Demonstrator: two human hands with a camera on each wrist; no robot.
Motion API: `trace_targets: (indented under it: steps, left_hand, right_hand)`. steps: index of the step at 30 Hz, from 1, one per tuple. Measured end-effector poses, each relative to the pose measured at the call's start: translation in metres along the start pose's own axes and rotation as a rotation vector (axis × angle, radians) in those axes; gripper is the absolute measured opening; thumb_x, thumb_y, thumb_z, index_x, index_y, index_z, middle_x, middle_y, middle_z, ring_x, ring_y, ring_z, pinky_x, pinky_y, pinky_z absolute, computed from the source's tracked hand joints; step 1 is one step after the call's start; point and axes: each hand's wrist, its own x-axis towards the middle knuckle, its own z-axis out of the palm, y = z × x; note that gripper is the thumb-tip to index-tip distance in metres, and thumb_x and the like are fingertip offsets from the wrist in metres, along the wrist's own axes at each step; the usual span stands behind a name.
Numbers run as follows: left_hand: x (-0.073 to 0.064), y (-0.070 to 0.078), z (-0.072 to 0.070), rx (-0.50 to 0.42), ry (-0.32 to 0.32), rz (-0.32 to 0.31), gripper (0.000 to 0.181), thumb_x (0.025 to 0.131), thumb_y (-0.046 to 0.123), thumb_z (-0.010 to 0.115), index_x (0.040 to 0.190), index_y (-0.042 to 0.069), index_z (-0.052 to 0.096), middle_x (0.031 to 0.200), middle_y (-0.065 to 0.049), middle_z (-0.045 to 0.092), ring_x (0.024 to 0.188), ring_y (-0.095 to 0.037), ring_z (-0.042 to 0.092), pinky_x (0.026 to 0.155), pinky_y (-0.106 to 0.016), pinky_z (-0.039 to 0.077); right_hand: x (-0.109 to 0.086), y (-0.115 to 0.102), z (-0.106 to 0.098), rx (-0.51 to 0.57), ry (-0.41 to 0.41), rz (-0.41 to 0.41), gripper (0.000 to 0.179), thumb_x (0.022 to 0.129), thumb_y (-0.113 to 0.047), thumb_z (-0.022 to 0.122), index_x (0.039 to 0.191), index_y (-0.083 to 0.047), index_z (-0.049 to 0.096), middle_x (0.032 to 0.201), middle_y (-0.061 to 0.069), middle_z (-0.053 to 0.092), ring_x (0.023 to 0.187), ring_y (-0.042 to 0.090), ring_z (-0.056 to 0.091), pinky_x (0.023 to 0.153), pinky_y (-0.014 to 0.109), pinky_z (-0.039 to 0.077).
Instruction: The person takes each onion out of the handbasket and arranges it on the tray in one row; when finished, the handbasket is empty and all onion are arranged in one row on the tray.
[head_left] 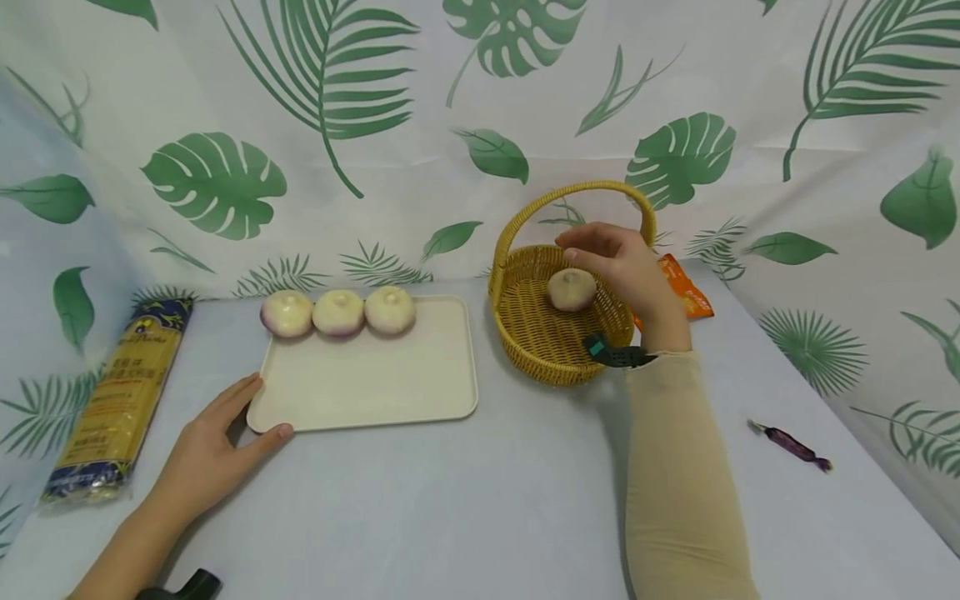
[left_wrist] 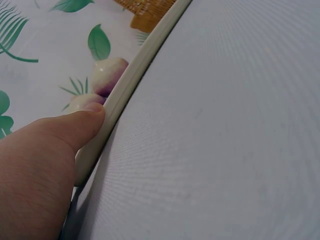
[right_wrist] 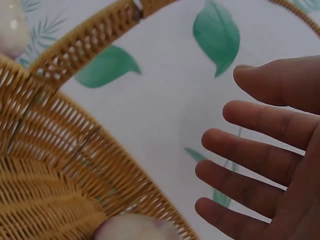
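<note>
Above the wicker basket [head_left: 517,337], under its arched handle, my right hand [head_left: 618,262] hangs with fingers extended and holds nothing. The right wrist view shows its fingers [right_wrist: 250,145] spread slightly apart. Below it, a purple-and-white turnip [head_left: 572,290] sits inside the basket. My left hand [head_left: 213,454] rests at the near left corner of a cream tray [head_left: 367,379], its fingers along the left side. In the left wrist view its thumb [left_wrist: 82,125] lies against the rim. Three more turnips [head_left: 338,313] stand in a row along the tray's far left edge.
A yellow-and-blue pasta packet [head_left: 123,392] lies at the far left. An orange packet [head_left: 686,287] sits behind the basket on the right. A small purple-wrapped item [head_left: 791,444] lies on the right of the table. A leaf-patterned cloth [head_left: 420,167] hangs behind everything.
</note>
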Motion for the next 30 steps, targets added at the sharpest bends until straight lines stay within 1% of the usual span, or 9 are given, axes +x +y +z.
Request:
trace_targets:
  steps: [2,5,7,10,12,19,24,27,30]
  left_hand:
    - [0.0,0.0,-0.001,0.002,0.001,0.002,0.096,0.098,0.046,0.085,0.164,-0.008,0.04,0.167,-0.033,0.04,0.149,-0.061,0.039,0.118,-0.077,0.037]
    - [-0.001,-0.001,-0.003,-0.002,0.001,0.004,0.096,0.098,0.045,0.085,0.164,-0.008,0.039,0.168,-0.033,0.039,0.15,-0.061,0.039,0.118,-0.076,0.037]
    - [-0.001,-0.001,-0.003,-0.006,0.002,0.005,0.096,0.098,0.044,0.085,0.164,-0.008,0.039,0.168,-0.033,0.039,0.15,-0.061,0.038,0.118,-0.076,0.037]
    - [-0.001,-0.001,-0.002,-0.019,0.003,0.01,0.096,0.098,0.043,0.085,0.164,-0.008,0.039,0.168,-0.033,0.039,0.15,-0.061,0.038,0.119,-0.075,0.036]
    - [0.0,-0.001,-0.001,-0.02,0.0,0.01,0.096,0.098,0.044,0.085,0.164,-0.008,0.039,0.168,-0.033,0.039,0.15,-0.061,0.038,0.119,-0.075,0.036]
    - [0.0,-0.001,-0.001,0.004,-0.008,-0.01,0.097,0.098,0.047,0.084,0.164,-0.007,0.039,0.168,-0.032,0.039,0.15,-0.06,0.039,0.119,-0.076,0.037]
    - [0.001,-0.001,-0.001,-0.004,-0.012,-0.009,0.097,0.098,0.047,0.084,0.165,-0.007,0.039,0.168,-0.032,0.039,0.15,-0.06,0.038,0.119,-0.076,0.037]
    - [0.001,-0.001,-0.001,-0.002,-0.013,-0.013,0.097,0.098,0.047,0.084,0.165,-0.007,0.039,0.169,-0.031,0.039,0.15,-0.06,0.038,0.119,-0.076,0.036]
    - [0.001,0.0,-0.001,-0.001,-0.011,-0.01,0.097,0.098,0.047,0.084,0.165,-0.007,0.039,0.169,-0.032,0.039,0.15,-0.06,0.038,0.119,-0.076,0.036]
  right_hand:
    - [0.001,0.005,0.002,0.008,-0.013,0.034,0.036,0.106,-0.026,0.073,0.134,-0.002,0.074,0.132,0.006,0.073,0.125,0.017,0.062,0.11,0.033,0.048]
    - [0.004,0.012,0.006,0.022,-0.042,0.066,0.037,0.106,-0.024,0.073,0.135,-0.001,0.072,0.136,0.013,0.07,0.125,0.019,0.06,0.11,0.031,0.046]
    - [0.006,0.015,0.007,0.015,-0.062,0.086,0.037,0.105,-0.024,0.074,0.135,-0.003,0.072,0.139,0.016,0.069,0.124,0.02,0.061,0.108,0.029,0.047]
    - [0.008,0.019,0.007,-0.024,-0.086,0.106,0.039,0.105,-0.025,0.074,0.138,-0.005,0.071,0.14,0.017,0.068,0.122,0.02,0.061,0.105,0.029,0.047]
    - [0.009,0.021,0.005,-0.05,-0.107,0.126,0.041,0.105,-0.027,0.074,0.14,-0.005,0.07,0.141,0.017,0.068,0.122,0.02,0.061,0.106,0.031,0.046]
    - [0.009,0.026,0.004,-0.098,-0.207,0.192,0.054,0.103,-0.028,0.077,0.149,-0.005,0.063,0.151,0.018,0.062,0.136,0.028,0.056,0.123,0.049,0.039]
    - [0.008,0.032,0.005,-0.129,-0.243,0.191,0.052,0.101,-0.016,0.077,0.15,-0.004,0.062,0.152,0.018,0.061,0.143,0.032,0.053,0.127,0.053,0.036]
    - [0.009,0.035,0.007,-0.16,-0.267,0.208,0.056,0.099,-0.012,0.077,0.152,-0.005,0.061,0.155,0.017,0.059,0.144,0.033,0.051,0.127,0.054,0.036]
    - [0.01,0.037,0.009,-0.17,-0.29,0.252,0.061,0.096,-0.014,0.081,0.153,-0.006,0.06,0.152,0.016,0.06,0.135,0.033,0.054,0.12,0.052,0.042]
